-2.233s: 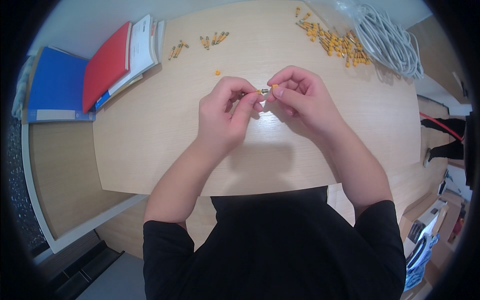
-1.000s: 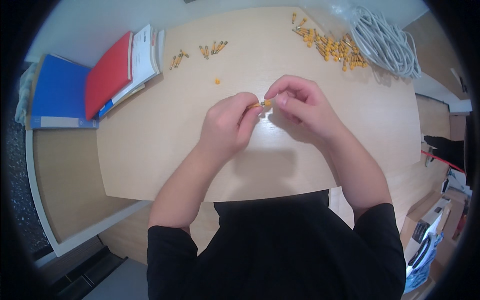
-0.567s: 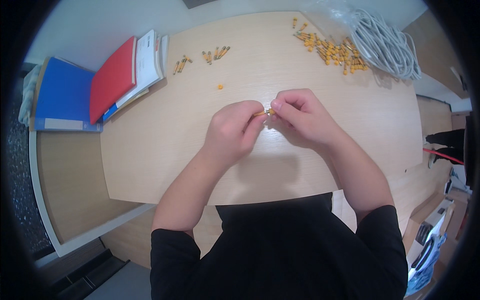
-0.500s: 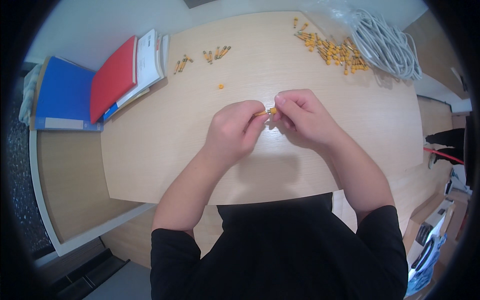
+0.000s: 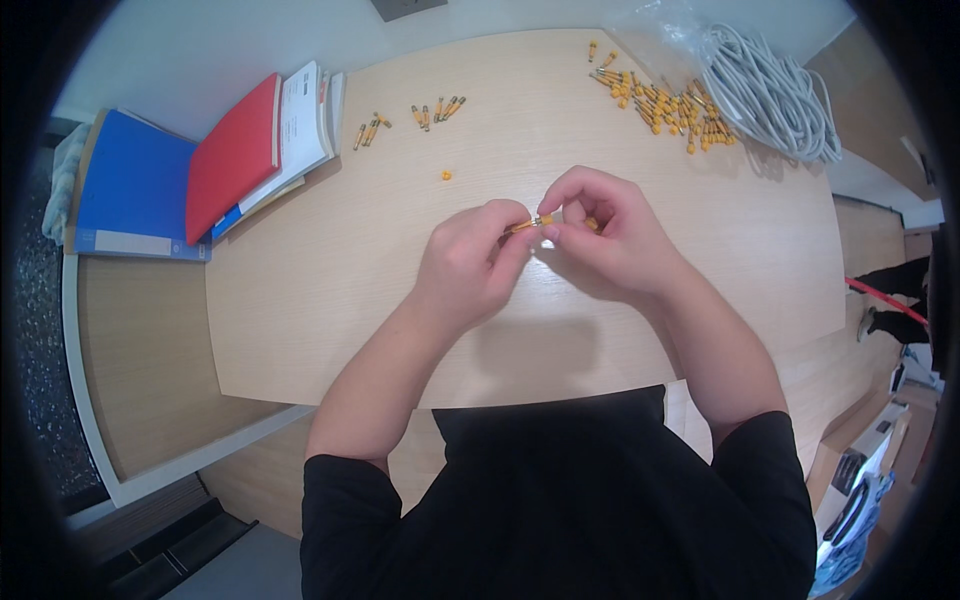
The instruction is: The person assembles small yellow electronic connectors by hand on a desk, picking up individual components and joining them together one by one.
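Over the middle of the table, my left hand point(image 5: 470, 250) is closed around a small slim yellow-and-metal fitting point(image 5: 522, 226), its fingers covering most of the body. My right hand point(image 5: 605, 230) pinches the fitting's yellow far end point(image 5: 546, 220) between thumb and forefinger. A second yellow bit, looking like a small cap point(image 5: 592, 224), shows among the right hand's curled fingers. Beyond the hands, a loose yellow cap point(image 5: 447, 175) lies on the wood. Further back sit two small groups of similar fittings, one on the left point(image 5: 371, 132) and one nearer the middle point(image 5: 436, 112).
A large pile of capped yellow fittings point(image 5: 680, 115) lies at the back right, beside a coil of grey cable point(image 5: 770, 95) and clear plastic bag point(image 5: 665, 25). Blue point(image 5: 135, 180) and red point(image 5: 235, 155) folders stand at the left. Another person's dark-clothed legs point(image 5: 895, 285) show far right.
My right hand's fingers have shifted their pinch on the fitting's end, and a yellow cap-like bit now shows among them. My left hand stays nearly in place.
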Available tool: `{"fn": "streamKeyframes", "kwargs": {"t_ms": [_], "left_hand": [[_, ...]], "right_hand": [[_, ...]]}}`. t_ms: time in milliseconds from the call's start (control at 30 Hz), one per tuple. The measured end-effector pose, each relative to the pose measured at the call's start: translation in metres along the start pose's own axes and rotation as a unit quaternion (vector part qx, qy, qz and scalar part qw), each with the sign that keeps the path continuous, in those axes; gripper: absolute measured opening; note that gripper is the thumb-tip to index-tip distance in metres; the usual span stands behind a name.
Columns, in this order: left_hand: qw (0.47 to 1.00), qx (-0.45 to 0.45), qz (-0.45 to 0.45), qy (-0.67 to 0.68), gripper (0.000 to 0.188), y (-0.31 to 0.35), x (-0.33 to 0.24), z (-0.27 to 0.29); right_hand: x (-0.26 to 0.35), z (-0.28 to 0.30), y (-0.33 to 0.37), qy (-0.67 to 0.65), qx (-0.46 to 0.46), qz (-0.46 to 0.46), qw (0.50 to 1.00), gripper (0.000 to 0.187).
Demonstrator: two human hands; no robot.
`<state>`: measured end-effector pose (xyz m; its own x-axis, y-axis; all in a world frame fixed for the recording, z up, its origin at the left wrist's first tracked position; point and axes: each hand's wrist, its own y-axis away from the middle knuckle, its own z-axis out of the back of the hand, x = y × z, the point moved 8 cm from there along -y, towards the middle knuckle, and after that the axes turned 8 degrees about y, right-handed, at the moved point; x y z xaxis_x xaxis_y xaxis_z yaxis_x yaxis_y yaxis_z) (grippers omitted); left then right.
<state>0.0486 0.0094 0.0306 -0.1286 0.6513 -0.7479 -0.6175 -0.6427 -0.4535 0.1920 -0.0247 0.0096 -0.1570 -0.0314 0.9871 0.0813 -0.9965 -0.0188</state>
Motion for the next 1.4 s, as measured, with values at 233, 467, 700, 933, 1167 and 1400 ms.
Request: {"fn": "streamKeyframes", "kwargs": {"t_ms": [233, 467, 700, 933, 1167, 1400], "left_hand": [[1.0, -0.004, -0.017, 0.002, 0.012, 0.0, -0.001, 0.001], [0.998, -0.015, -0.055, 0.002, 0.012, 0.003, -0.003, -0.001], [0.999, -0.024, -0.046, 0.001, 0.012, 0.001, -0.004, 0.003], [0.999, -0.016, -0.046, 0.003, 0.01, 0.0, -0.004, 0.003], [0.999, -0.008, -0.034, 0.006, 0.01, 0.001, -0.001, 0.002], [0.997, -0.048, -0.052, 0.007, 0.007, 0.0, -0.004, 0.002]], "right_hand": [[-0.005, -0.002, -0.001, -0.015, 0.002, -0.009, 1.0, 0.005], [-0.02, -0.005, -0.002, -0.02, -0.002, -0.028, 0.999, 0.012], [-0.005, -0.006, -0.002, -0.047, 0.015, 0.019, 0.999, 0.009], [-0.005, -0.007, -0.002, -0.027, 0.011, 0.008, 1.0, 0.007], [-0.01, -0.008, -0.003, -0.034, 0.014, 0.005, 0.999, 0.008], [-0.01, -0.008, -0.001, -0.031, -0.002, -0.002, 1.0, 0.008]]}}
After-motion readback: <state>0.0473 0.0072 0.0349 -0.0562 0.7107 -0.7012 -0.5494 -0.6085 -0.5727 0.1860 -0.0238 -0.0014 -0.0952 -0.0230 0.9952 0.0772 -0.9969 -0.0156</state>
